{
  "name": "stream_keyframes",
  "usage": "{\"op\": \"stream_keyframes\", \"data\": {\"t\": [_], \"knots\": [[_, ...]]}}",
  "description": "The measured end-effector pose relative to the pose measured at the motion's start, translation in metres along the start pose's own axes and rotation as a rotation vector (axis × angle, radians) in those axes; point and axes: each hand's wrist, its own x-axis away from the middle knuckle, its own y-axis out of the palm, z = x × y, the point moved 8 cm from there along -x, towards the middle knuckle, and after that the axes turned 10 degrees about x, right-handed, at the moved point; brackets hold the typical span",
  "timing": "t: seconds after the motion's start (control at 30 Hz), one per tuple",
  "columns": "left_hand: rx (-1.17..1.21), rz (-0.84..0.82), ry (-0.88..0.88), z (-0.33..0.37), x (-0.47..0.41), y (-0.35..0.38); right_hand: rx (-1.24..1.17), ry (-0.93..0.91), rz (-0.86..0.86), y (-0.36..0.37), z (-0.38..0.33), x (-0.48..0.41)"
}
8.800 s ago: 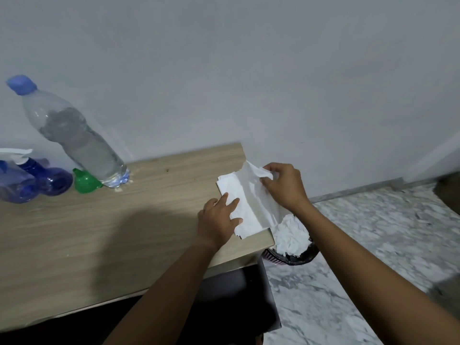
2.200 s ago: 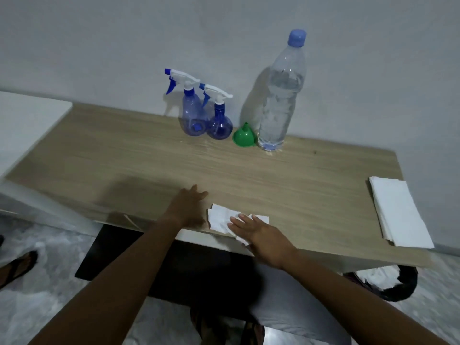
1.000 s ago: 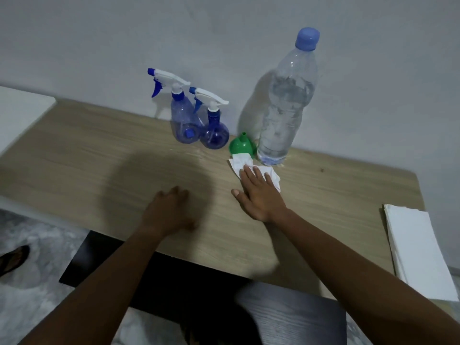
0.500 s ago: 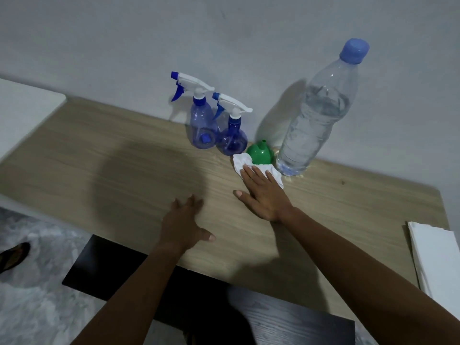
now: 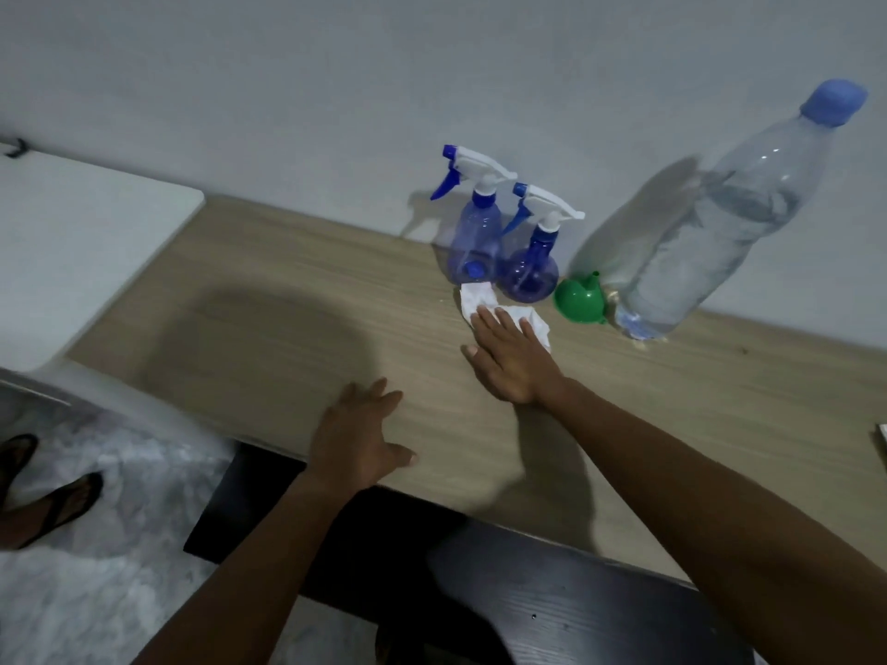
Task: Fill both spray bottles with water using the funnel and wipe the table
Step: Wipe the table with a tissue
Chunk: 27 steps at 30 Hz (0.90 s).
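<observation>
Two blue spray bottles with white triggers, one [image 5: 474, 232] to the left of the other [image 5: 533, 261], stand by the wall on the wooden table [image 5: 288, 300]. To their right a green funnel [image 5: 581, 300] lies on its side next to a large clear water bottle [image 5: 710, 232] with a blue cap. My right hand [image 5: 511, 360] presses flat, fingers straight, on a white tissue [image 5: 480, 300] in front of the spray bottles. My left hand [image 5: 357, 436] rests flat on the table's front edge.
A white surface [image 5: 72, 242] adjoins the table on the left. A dark stool or bench [image 5: 528, 583] stands below the front edge. A foot in a sandal [image 5: 43, 511] shows on the marble floor at left. A white corner [image 5: 882, 436] peeks in at far right.
My right hand has slid the tissue leftward from in front of the funnel to in front of the spray bottles. The view has shifted left. My left hand stays on the table edge.
</observation>
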Motion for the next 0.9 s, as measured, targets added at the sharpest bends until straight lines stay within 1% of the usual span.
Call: {"op": "stream_keyframes", "data": {"t": [0.07, 0.13, 0.23, 0.47, 0.57, 0.67, 0.77, 0.83, 0.9], "knots": [[0.058, -0.057, 0.035, -0.02, 0.0, -0.007, -0.027, 0.015, -0.005, 0.002, -0.034, -0.024], [0.043, -0.105, 0.083, -0.025, -0.002, -0.01, -0.043, -0.01, -0.003, 0.007, -0.071, -0.034], [0.029, -0.087, 0.11, -0.026, -0.004, -0.011, -0.01, -0.088, 0.034, 0.017, -0.11, -0.022], [0.067, -0.078, 0.178, -0.027, 0.001, -0.009, 0.049, -0.202, 0.077, 0.042, -0.127, 0.077], [-0.033, -0.07, 0.199, -0.023, 0.007, -0.004, 0.074, -0.211, 0.062, 0.051, -0.118, 0.123], [-0.127, -0.084, 0.263, -0.005, 0.019, 0.01, 0.045, -0.114, 0.076, 0.05, -0.092, 0.158], [-0.151, -0.12, 0.363, 0.023, 0.035, 0.034, -0.008, 0.113, 0.13, 0.053, -0.06, 0.196], [-0.171, -0.151, 0.456, 0.046, 0.047, 0.053, -0.033, 0.223, 0.174, 0.058, -0.049, 0.224], [-0.195, -0.182, 0.511, 0.059, 0.055, 0.067, -0.045, 0.221, 0.196, 0.063, -0.053, 0.238]]}}
